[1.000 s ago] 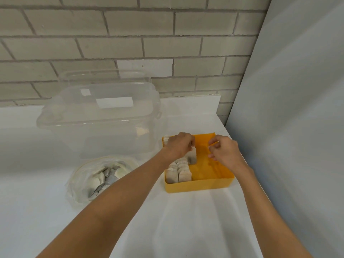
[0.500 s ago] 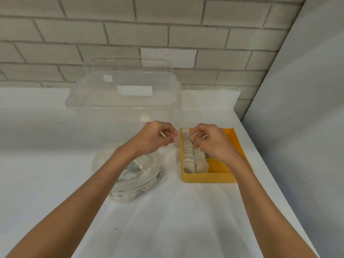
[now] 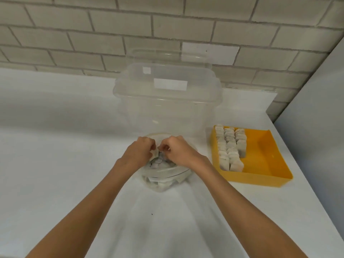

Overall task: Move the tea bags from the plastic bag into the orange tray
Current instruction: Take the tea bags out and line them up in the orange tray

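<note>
A clear plastic bag [image 3: 163, 180] with its rim rolled down sits on the white table and holds several loose tea bags. Both my hands are over its mouth. My left hand [image 3: 138, 152] pinches a pale tea bag [image 3: 155, 152] at the bag's opening. My right hand [image 3: 178, 150] has its fingers curled right beside it; what they pinch is hidden. The orange tray [image 3: 264, 164] lies to the right, apart from both hands. Its left half carries three rows of upright tea bags [image 3: 229, 148]; its right half is bare.
A large clear lidded plastic tub [image 3: 167, 101] stands just behind the plastic bag, against the brick wall. A grey panel [image 3: 316, 108] rises at the right, past the table's right edge, which runs close to the tray. White tabletop [image 3: 55, 164] spreads out to the left.
Both hands left the orange tray and moved left to the plastic bag's mouth. My left hand now pinches a tea bag there. The view has swung left, so the tray sits at the right.
</note>
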`<state>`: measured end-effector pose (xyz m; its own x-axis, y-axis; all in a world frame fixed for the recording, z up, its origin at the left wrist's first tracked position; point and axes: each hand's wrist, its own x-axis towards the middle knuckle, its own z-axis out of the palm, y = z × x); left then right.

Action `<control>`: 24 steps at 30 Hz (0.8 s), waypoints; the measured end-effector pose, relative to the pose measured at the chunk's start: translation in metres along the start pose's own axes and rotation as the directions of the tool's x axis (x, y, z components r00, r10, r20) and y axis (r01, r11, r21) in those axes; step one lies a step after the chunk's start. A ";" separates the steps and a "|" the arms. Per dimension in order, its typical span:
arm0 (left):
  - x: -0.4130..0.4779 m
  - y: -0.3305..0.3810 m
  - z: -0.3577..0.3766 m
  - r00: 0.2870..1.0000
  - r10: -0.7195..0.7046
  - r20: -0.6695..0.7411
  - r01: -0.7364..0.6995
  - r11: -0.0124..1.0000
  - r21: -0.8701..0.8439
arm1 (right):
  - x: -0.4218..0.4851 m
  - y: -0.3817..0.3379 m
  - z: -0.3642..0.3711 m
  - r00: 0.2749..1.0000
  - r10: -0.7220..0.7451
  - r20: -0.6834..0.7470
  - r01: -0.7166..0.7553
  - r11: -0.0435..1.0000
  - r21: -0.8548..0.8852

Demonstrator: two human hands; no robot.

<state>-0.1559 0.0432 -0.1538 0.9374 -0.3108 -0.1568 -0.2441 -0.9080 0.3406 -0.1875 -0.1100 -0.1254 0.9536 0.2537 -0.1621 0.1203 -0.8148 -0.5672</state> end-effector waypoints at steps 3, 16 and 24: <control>-0.006 0.004 0.008 0.999 -0.037 -0.004 0.037 0.990 0.136 | 0.015 0.008 0.019 0.997 0.078 0.014 -0.077 0.994 -0.084; -0.007 -0.011 0.014 0.982 0.015 -0.190 -0.025 0.998 -0.050 | -0.008 -0.003 0.005 0.995 0.099 -0.026 -0.097 0.992 0.078; -0.024 -0.002 -0.018 0.988 -0.076 -0.132 -0.038 0.715 -0.698 | -0.029 0.007 -0.014 0.968 0.211 -0.137 -0.097 0.816 0.570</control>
<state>-0.1730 0.0576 -0.1340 0.9778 -0.2011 -0.0587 -0.0368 -0.4411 0.8967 -0.2103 -0.1296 -0.1135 0.9861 0.0018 -0.1659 -0.1519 -0.3926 -0.9071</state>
